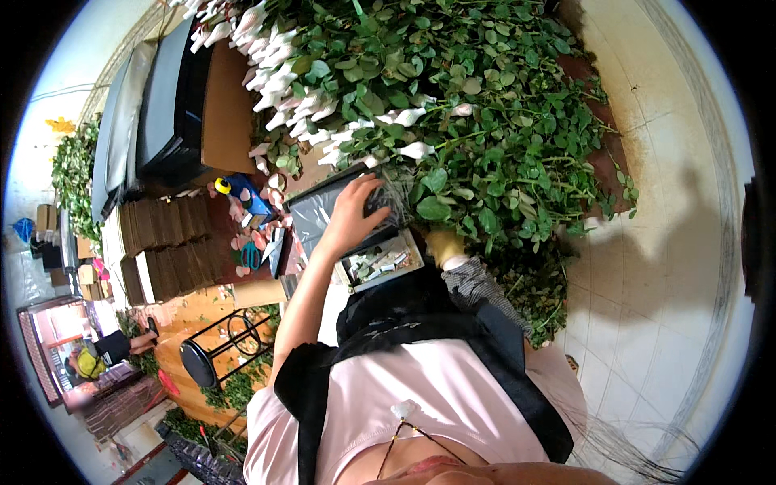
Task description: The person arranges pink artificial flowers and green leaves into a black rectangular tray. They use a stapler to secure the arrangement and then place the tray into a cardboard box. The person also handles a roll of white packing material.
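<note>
My bare left hand [353,212] is over a dark tray [311,218] covered with clear plastic. Its fingers are stretched and the thumb stands apart; nothing shows in its grasp. I cannot tell whether it touches the plastic. My right hand [444,245], in a yellow glove below a checked sleeve, is at the lower edge of the leafy rose stems [501,153]. Its fingers are hidden among the leaves. Beyond my hands lies a large heap of roses, with many pale buds [279,81] in white sleeves. One sleeved bud [416,150] lies just beyond my left hand.
An open shallow box [384,263] with scraps sits close to my apron. To the left are teal-handled scissors [251,256], a blue object [246,198], petals and stacked cardboard [166,230]. A black stool [200,362] stands on the floor; farther off is another person [109,349].
</note>
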Tool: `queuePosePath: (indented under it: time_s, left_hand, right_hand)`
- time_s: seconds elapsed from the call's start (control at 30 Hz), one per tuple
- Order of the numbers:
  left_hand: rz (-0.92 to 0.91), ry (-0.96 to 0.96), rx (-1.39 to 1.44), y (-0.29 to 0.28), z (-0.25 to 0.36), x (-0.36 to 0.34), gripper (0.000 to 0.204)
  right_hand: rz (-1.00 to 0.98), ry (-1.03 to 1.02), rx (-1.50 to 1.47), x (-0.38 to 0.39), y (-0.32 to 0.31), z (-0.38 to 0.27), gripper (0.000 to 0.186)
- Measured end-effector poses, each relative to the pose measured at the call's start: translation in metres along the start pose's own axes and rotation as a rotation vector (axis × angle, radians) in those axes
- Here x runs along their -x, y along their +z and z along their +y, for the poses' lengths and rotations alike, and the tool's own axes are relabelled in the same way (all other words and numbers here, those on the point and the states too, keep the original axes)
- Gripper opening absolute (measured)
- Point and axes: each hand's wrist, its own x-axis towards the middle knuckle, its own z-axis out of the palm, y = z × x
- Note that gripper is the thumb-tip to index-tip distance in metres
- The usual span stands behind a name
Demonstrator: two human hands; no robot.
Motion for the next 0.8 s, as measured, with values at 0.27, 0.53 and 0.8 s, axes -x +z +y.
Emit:
queuePosePath:
  time_s: [0.27,0.53,0.8]
  left_hand:
    - [0.559,-0.445,-0.241,-0.022,-0.057,0.132,0.054]
    - [0.431,-0.623,0.095,-0.025,-0.053,0.141,0.031]
    - [0.185,-0.056,1.055,-0.124,0.124,0.121,0.030]
  right_hand:
    - [-0.147,0.179,-0.286,0.019,-0.014,0.007,0.028]
    - [-0.229,0.077,-1.175,0.046,-0.038,0.038,0.035]
    - [0.212,-0.479,-0.855,0.059,-0.055,-0.029,0.058]
